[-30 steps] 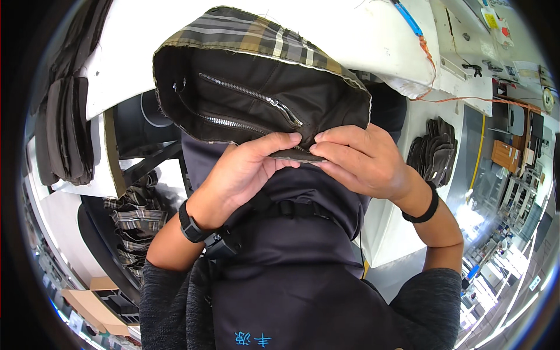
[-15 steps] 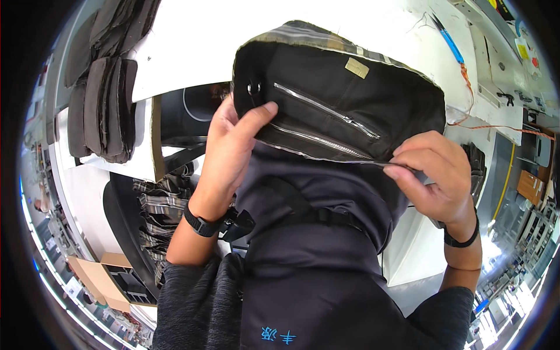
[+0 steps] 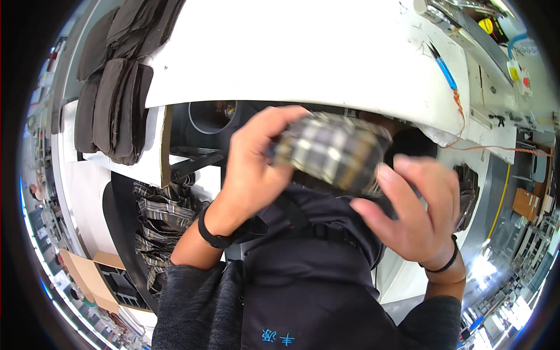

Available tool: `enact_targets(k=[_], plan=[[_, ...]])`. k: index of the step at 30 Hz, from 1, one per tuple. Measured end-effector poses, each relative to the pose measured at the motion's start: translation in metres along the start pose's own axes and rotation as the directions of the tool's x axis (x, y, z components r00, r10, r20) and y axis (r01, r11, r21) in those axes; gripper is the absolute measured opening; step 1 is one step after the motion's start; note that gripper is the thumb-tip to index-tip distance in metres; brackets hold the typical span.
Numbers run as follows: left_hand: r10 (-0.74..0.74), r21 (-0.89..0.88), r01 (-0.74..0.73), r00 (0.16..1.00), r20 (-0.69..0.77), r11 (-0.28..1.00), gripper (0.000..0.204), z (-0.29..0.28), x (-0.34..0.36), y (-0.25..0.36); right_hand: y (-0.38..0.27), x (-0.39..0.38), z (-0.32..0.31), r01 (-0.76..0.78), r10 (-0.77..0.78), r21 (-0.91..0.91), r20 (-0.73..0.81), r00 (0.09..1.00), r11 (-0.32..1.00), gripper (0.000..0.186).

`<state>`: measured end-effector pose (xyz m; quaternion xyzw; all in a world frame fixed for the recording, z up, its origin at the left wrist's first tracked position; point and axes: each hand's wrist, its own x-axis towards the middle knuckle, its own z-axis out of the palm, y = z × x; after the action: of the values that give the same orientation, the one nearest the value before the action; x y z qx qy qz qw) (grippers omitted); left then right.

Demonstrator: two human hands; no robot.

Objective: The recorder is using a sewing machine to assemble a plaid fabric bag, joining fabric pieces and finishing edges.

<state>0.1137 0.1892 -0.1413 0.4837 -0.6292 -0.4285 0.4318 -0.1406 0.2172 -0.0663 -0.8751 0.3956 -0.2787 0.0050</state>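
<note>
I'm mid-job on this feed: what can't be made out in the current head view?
All in the head view:
- Plaid piece: pattern and edges smeared by motion blur; its far side faces away.
- Left hand: some fingers hidden behind the plaid piece and the hand itself.
- Right hand: whether its fingertips touch the piece is unclear through blur.
- Dark stacked pieces, upper left: cut off by the top edge.

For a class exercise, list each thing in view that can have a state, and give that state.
Black, cream and tan plaid fabric item: held, blurred.
Left hand: closed on the item's left end.
Right hand: open near the item's right end; contact unclear.
Tan cardboard box: flaps open.
Dark brown fabric pieces: stacked.
Blue-handled pointed tool: lying on the white table, joined to orange cord.
</note>
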Motion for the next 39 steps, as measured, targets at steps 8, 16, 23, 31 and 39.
enact_targets(k=[8,16,23,31,39], plan=[[0.199,0.253,-0.219,0.975,0.102,0.942,0.045,0.030,-0.003,0.014,0.007,-0.021,0.050,-0.301,0.274,0.367,0.126,0.954,0.880,0.074],[-0.089,0.066,0.076,0.973,0.214,0.995,0.039,0.034,-0.005,0.016,0.005,-0.039,0.049,-0.532,0.479,0.558,0.254,0.840,0.637,0.043],[-0.293,0.013,0.352,0.759,0.581,0.936,0.028,0.012,0.005,0.015,0.010,-0.040,0.043,-0.714,0.465,0.651,0.564,0.682,0.257,0.016],[-0.320,-0.375,0.785,0.565,0.761,0.494,0.048,0.027,0.010,-0.004,0.016,-0.042,0.070,-0.603,0.496,0.644,0.758,0.424,-0.471,0.030],[-0.369,-0.384,0.815,0.550,0.749,0.435,0.044,0.032,0.009,-0.020,0.025,-0.048,0.078,-0.628,0.523,0.606,0.779,0.345,-0.488,0.035]])
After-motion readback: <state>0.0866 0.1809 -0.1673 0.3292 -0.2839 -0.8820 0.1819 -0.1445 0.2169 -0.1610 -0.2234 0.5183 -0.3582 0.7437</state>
